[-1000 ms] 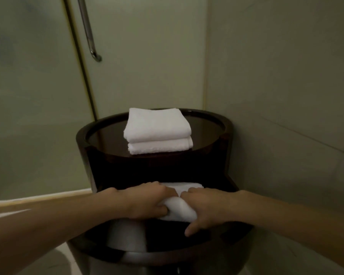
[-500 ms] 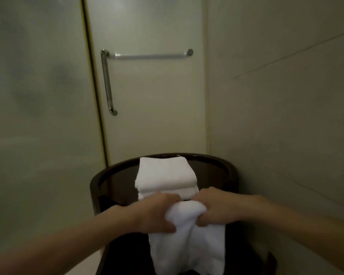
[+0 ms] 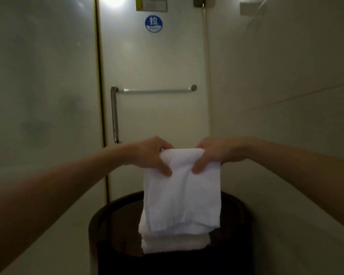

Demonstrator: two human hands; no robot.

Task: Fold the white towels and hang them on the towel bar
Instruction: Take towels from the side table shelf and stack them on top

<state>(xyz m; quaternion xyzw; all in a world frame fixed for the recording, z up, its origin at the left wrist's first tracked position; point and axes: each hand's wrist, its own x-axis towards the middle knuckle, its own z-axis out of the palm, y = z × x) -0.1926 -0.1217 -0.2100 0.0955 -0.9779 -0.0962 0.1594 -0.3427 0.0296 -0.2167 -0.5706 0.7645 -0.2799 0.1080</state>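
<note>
Hanging from both hands, one white towel (image 3: 182, 195) drops in a long, narrow panel, doubled over so that a second layer shows along its left side and bottom edge. Its cloth is plain, soft and lightly creased, with a few slack wrinkles just under the grip. The left hand (image 3: 149, 153) pinches the top left corner, thumb pressed on the near face and fingers curled over the top edge behind it. The right hand (image 3: 216, 153) grips the top right corner the same way. The two thumbs lie near each other but apart.

The towel is held up in the air in front of the door (image 3: 157, 56), lower in view than the bar (image 3: 155, 90) and well apart from it. Its bottom edge overlaps one stack (image 3: 175, 243) of folded white towels lying on one dark round stand (image 3: 111, 215); whether the edge touches the stack cannot be told, nor can the stack's layers be counted, since the top is covered.

Counted: two hands, one held towel, one stack, one stand, one horizontal bar, one upright handle (image 3: 114, 116) joined to the bar's left end, and one round blue sticker (image 3: 153, 23) high on the door.
</note>
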